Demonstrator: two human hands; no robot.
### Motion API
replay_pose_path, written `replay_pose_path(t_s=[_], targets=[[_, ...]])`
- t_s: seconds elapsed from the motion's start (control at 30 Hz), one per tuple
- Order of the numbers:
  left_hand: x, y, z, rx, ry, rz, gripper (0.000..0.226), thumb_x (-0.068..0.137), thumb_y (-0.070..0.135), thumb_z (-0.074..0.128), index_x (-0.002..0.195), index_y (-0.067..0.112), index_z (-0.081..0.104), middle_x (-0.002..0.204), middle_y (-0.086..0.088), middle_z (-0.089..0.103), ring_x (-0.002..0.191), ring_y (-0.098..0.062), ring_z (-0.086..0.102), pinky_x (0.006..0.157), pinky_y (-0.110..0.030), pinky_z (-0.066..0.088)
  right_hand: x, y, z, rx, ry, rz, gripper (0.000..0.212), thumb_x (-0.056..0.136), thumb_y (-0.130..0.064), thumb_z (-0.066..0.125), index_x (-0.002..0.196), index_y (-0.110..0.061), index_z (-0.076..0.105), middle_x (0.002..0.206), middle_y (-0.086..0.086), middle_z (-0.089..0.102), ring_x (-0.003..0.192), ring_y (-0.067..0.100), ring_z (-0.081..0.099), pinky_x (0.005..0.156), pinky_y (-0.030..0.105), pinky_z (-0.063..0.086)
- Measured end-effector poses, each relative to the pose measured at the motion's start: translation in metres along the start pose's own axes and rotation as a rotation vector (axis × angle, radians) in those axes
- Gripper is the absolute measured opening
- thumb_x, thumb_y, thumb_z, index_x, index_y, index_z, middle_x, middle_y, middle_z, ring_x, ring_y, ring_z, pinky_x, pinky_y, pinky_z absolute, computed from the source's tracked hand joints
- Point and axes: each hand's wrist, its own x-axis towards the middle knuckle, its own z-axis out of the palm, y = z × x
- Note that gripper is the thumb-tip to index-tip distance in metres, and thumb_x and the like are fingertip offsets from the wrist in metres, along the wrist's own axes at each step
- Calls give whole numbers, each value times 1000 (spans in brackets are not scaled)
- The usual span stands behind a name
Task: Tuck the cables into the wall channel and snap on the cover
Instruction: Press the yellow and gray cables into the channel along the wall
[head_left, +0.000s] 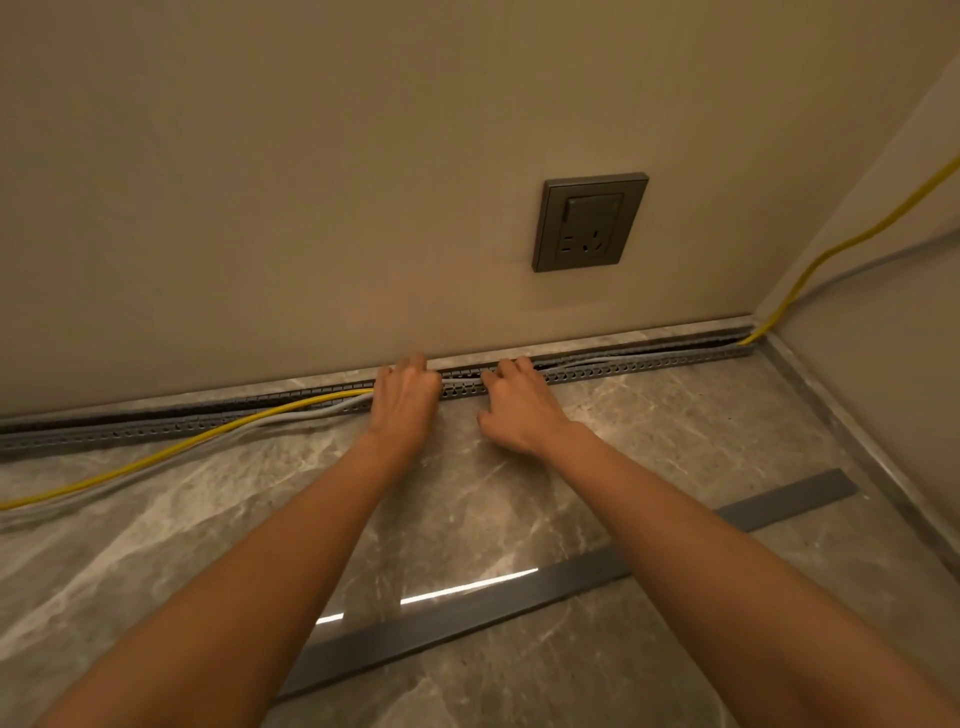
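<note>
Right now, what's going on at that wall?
A person is pressing cables into the slotted channel along the wall base, left hand and right hand side by side. To the left, the yellow cable and grey cables hang out onto the floor. The cover strip lies on the floor, not fitted.

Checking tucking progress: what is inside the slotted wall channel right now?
Right of the hands, grey cables lie inside the channel. Left of them, the yellow cable hangs out over the floor. Both hands hide the middle stretch.
</note>
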Motion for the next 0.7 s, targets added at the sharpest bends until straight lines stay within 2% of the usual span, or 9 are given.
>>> replay_pose_path(t_s=[0.13, 0.27, 0.47, 0.57, 0.7], targets=[[-18, -3, 8, 8, 26, 71, 33, 86, -6, 43, 117, -2, 52, 126, -21, 51, 117, -34, 47, 91, -42, 40, 0, 2, -5, 14, -15, -18, 42, 86, -18, 49, 124, -1, 52, 131, 19, 53, 123, 34, 40, 108, 39, 32], [-22, 5, 14, 72, 14, -28, 42, 86, -5, 42, 127, 5, 37, 133, -13, 41, 122, -31, 39, 99, -37, 35, -4, 7, -2, 25, -23, -45, 48, 86, -19, 50, 131, -2, 46, 133, 19, 54, 123, 35, 43, 107, 39, 34], [-22, 2, 7, 70, -10, -31, 36, 85, -8, 42, 120, 1, 45, 128, -17, 45, 117, -32, 44, 94, -38, 38, -7, 11, 3, 61, -28, -76, 55, 88, -14, 49, 139, -1, 36, 144, 17, 39, 131, 33, 35, 114, 37, 28], [-16, 3, 2, 100, -75, -44, 32, 87, -8, 43, 118, -1, 48, 126, -18, 49, 115, -34, 49, 93, -39, 41, -9, 14, 4, 131, -17, -77, 47, 89, -5, 48, 135, 1, 42, 141, 15, 34, 127, 31, 35, 112, 35, 30], [-11, 2, 1, -38, -137, -68, 36, 86, -6, 44, 122, -3, 43, 128, -22, 48, 117, -38, 49, 95, -41, 41, -8, 13, 4, 167, -10, -68, 38, 89, -2, 46, 126, 3, 48, 137, 17, 38, 125, 31, 39, 109, 35, 33]])
